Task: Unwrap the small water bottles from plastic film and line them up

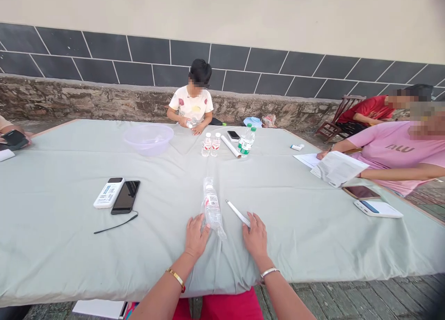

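Observation:
A small clear plastic bottle (212, 208) with a red-and-white label lies on the cloth, inside a loose transparent plastic wrapping. My left hand (197, 237) rests just left of it, fingers loosely stretched, thumb close to the wrapping; whether they touch is unclear. To the right lies a slim white stick-like tool (237, 212) with a dark tip, possibly a pen or a cutter. My right hand (255, 234) lies at its near end, fingers extended and covering part of it. Neither hand is gripping anything.
A grey-green cloth covers the table (167, 259). Ahead stand two small bottles (210, 146), green-capped bottles (246, 143), a paper roll (231, 146) and a purple basin (149, 139). A phone (125, 197) and power bank (109, 193) lie left. Other people sit around, one holding papers (339, 168).

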Available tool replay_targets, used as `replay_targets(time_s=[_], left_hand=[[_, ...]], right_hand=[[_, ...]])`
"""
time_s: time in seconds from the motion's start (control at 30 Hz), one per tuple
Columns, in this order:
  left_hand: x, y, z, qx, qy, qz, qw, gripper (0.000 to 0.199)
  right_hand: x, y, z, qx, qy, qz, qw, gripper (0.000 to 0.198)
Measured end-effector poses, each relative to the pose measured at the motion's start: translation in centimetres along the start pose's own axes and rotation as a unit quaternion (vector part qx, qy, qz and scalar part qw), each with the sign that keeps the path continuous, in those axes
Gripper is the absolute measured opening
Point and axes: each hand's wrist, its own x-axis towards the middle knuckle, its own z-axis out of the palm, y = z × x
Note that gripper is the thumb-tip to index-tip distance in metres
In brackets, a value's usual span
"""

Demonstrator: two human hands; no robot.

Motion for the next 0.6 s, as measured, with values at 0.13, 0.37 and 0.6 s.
replay_targets(time_s=[0.13, 0.37, 0.6], left_hand=[[0.0, -0.5, 0.0, -0.079, 0.039, -0.021, 0.996, 0.046], [0.0, -0.7, -1.2, -0.254, 0.054, -0.074, 0.963, 0.051], [-1.1, -0.6, -3.1, -0.349, 0.081, -0.172, 0.918, 0.048]], right_hand=[[-0.6, -4.9, -0.3, 0.047, 0.007, -0.108, 0.993, 0.044], [0.3, -12.9, -0.5, 0.075, -0.185, -0.181, 0.963, 0.047], [1.2, -7.1, -1.0, 0.091, -0.105, -0.031, 0.990, 0.044]])
